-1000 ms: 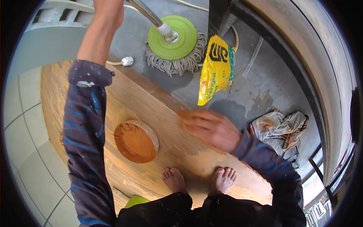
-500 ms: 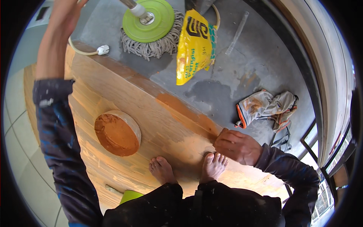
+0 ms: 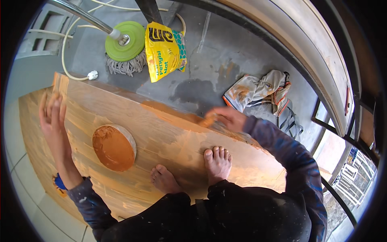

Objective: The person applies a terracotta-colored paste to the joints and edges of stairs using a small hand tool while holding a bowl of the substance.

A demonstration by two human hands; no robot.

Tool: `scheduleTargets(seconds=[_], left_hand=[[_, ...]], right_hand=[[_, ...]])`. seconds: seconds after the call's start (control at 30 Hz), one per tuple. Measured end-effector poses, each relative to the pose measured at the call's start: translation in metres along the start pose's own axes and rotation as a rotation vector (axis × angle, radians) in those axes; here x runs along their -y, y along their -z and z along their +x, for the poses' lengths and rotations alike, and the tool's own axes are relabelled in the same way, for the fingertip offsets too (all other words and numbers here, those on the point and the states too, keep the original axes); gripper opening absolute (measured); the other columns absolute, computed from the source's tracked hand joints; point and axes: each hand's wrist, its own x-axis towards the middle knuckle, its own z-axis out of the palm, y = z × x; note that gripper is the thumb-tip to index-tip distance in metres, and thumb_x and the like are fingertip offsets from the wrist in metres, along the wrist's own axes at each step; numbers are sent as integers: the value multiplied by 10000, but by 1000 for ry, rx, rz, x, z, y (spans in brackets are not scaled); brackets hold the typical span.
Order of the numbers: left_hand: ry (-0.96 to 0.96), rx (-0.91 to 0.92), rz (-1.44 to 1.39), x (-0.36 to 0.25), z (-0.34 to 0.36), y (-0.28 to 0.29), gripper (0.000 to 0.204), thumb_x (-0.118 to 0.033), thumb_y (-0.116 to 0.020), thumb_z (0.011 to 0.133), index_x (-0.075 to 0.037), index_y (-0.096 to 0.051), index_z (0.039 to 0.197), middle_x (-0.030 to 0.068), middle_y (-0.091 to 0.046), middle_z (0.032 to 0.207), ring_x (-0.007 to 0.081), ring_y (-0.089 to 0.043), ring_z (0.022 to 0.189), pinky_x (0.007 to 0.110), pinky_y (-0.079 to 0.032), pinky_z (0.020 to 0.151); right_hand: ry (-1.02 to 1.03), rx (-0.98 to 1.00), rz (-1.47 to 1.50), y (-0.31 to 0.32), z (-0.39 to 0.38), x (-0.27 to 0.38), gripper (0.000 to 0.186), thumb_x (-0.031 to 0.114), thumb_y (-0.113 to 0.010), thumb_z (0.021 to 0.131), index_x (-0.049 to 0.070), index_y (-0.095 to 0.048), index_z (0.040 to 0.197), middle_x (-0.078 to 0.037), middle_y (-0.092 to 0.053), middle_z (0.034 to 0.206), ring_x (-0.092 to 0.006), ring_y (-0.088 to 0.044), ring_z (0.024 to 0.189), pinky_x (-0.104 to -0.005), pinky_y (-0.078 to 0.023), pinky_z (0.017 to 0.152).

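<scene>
My right hand (image 3: 229, 118) grips a small orange-smeared piece (image 3: 208, 120), too small and coated to name. It presses at the far edge of the wooden board (image 3: 193, 161), where a strip of orange paste (image 3: 169, 114) runs along the edge. Reaching over the board's left end, my left hand (image 3: 54, 117) is empty with its fingers spread. Between my arms a round tub (image 3: 131, 141) stands on the board, with orange-brown paste (image 3: 113, 149) inside. My bare feet (image 3: 217, 163) are on the board, to the right of the tub.
A mop with a green disc (image 3: 125, 36) and a yellow bag (image 3: 161, 52) stand on the grey floor beyond. A white plug (image 3: 92, 75) on a cable lies near the board's edge. A stained grey bag (image 3: 258, 90) lies at right. Something blue (image 3: 60, 181) sits by my left forearm.
My right hand has moved left and away from me, along the board's far edge. My left hand has come lower and nearer, over the board. The view has shifted.
</scene>
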Motion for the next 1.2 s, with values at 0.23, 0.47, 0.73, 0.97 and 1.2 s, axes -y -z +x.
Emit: scheduleTargets(seconds=[0.23,0.47,0.73,0.97,1.2], left_hand=[[168,-74,-73,60,-53,63,620,-266,-591,1065,-19,-328,1570,244,-486,1522,301,-497,1420,444,-397,1201],[321,-103,-53,113,-75,68,561,-270,-509,1101,-73,-306,1585,203,-479,1546,306,-460,1457,451,-373,1214],[381,-224,-82,135,-113,104,538,-223,-576,1064,-82,-379,1544,162,-583,1416,266,-557,1351,444,-431,1149],[425,-147,109,158,-147,88,479,-230,-578,1061,-93,-449,1501,66,-614,1249,169,-584,1113,343,-479,984],[603,-174,-51,168,-190,70,453,-335,-458,1109,-73,-481,1479,76,-607,1264,172,-569,1104,332,-474,958]], right_hand=[[-229,4,5,32,-124,27,282,-44,-515,1010,21,-644,1253,-145,-699,1179,-220,-651,1169,-349,-488,1012],[-70,-157,57,8,-56,7,294,-76,-524,990,20,-637,1243,-137,-694,1165,-221,-650,1125,-341,-490,996],[-306,78,-70,38,-155,-5,242,5,-532,1025,24,-642,1239,-115,-710,1151,-211,-668,1078,-344,-502,957],[-149,-316,238,-6,3,87,362,-36,-632,985,-28,-606,1346,-109,-716,1204,-156,-665,1117,-321,-528,990],[122,-385,-392,-95,208,136,383,50,-682,864,-1,-673,1243,-236,-705,1058,-366,-681,998,-410,-548,880]])
